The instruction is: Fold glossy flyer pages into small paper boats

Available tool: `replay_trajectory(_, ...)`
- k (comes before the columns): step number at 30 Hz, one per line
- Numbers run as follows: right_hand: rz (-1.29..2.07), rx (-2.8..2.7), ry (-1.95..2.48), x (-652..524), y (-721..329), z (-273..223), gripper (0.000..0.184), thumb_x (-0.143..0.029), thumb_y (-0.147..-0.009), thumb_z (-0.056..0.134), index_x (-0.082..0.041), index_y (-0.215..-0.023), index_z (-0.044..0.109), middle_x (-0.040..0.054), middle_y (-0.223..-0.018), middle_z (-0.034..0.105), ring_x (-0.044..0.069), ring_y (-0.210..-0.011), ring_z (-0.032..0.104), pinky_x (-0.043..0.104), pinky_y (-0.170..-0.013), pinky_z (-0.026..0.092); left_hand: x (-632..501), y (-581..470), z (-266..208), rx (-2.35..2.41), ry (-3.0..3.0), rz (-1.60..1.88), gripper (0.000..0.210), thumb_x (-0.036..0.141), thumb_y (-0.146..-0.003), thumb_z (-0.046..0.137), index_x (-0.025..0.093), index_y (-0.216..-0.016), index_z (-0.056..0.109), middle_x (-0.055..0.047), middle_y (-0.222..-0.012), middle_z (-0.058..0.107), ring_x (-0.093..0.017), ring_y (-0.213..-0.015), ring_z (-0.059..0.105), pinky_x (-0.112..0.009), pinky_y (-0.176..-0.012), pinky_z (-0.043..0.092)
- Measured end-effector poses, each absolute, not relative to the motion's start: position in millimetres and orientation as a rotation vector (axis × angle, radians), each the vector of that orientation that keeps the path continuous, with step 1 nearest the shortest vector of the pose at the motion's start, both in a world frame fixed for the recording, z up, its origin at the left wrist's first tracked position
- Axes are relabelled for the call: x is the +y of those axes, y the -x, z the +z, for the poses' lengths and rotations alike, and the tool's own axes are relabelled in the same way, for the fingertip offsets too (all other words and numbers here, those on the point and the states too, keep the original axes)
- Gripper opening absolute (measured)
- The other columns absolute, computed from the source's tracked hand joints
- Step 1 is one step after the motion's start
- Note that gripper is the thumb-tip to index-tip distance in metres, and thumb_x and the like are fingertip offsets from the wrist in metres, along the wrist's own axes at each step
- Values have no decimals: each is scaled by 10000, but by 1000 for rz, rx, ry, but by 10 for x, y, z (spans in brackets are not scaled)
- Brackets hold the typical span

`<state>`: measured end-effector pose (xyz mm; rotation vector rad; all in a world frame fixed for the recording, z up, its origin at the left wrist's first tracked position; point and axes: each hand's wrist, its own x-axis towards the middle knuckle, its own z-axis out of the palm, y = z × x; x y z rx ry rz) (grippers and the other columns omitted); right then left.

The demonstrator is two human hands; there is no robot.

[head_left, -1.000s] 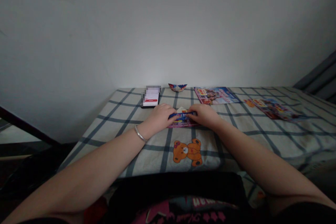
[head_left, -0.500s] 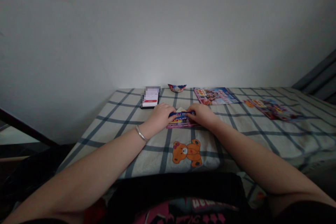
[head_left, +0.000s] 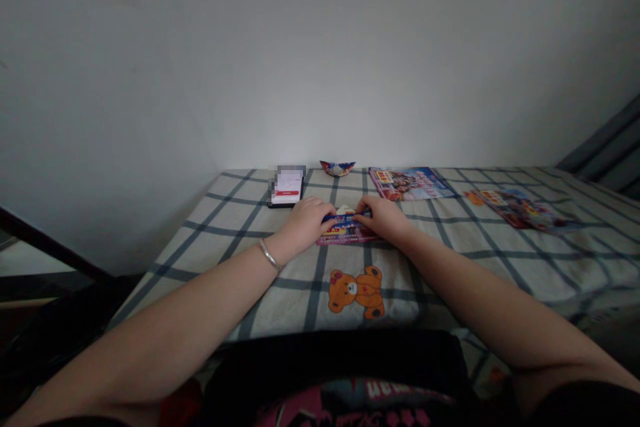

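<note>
Between my two hands lies a colourful printed flyer, its far part folded over toward me into a blue band. My left hand pinches the left end of the fold, fingers curled round it. At the right end, my right hand grips the same fold between thumb and fingers. A pale bit of the sheet sticks up behind the fold. The fingertips are partly hidden by the paper.
A phone with a lit screen lies beyond my left hand. By the wall stands a folded paper piece. Two flat flyers, one at the back and another further right, rest on the checked cloth.
Both hands hold the same places on the flyer's fold. Only tiny shifts of the fingers show; the phone and other papers have not moved.
</note>
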<state>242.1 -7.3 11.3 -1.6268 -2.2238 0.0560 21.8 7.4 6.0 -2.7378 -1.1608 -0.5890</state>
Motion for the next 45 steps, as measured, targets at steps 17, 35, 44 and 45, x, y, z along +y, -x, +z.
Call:
replay_trajectory(17, 172, -2178, 1584, -18, -2440, 63, 72, -227, -848, 662, -209, -918, 656, 37, -937, 730, 193, -870, 655, 276, -741, 455, 90, -235, 65, -818, 2840, -551, 181, 135, -906, 589, 207, -1035, 694, -43, -1029, 683, -214, -1002, 581, -365, -901, 474)
replay_trajectory(35, -124, -2592, 829, -125, -2554, 159, 184, -119, -811, 636, -233, -891, 757, 29, -915, 740, 204, -894, 607, 334, -838, 442, 21, -183, 71, -661, 2959, -526, 258, 104, -919, 509, 191, -1062, 705, -56, -1105, 679, -183, -1033, 588, -341, -958, 485)
replay_trajectory(44, -162, -2660, 887, -152, -2516, 203, 247, -124, -845, 573, -244, -943, 766, 39, -943, 745, 212, -907, 593, 343, -860, 433, 26, -185, 82, -663, 2983, -529, 226, 105, -913, 511, 177, -1040, 684, -63, -1068, 667, -185, -1004, 578, -334, -943, 480)
replay_trajectory(45, -154, -2670, 904, -154, -2515, 211, 247, -132, -850, 570, -248, -942, 768, 40, -954, 743, 214, -918, 593, 345, -869, 433, 22, -183, 88, -663, 2982, -517, 221, 105, -913, 511, 175, -1030, 685, -65, -1065, 666, -185, -996, 577, -333, -937, 480)
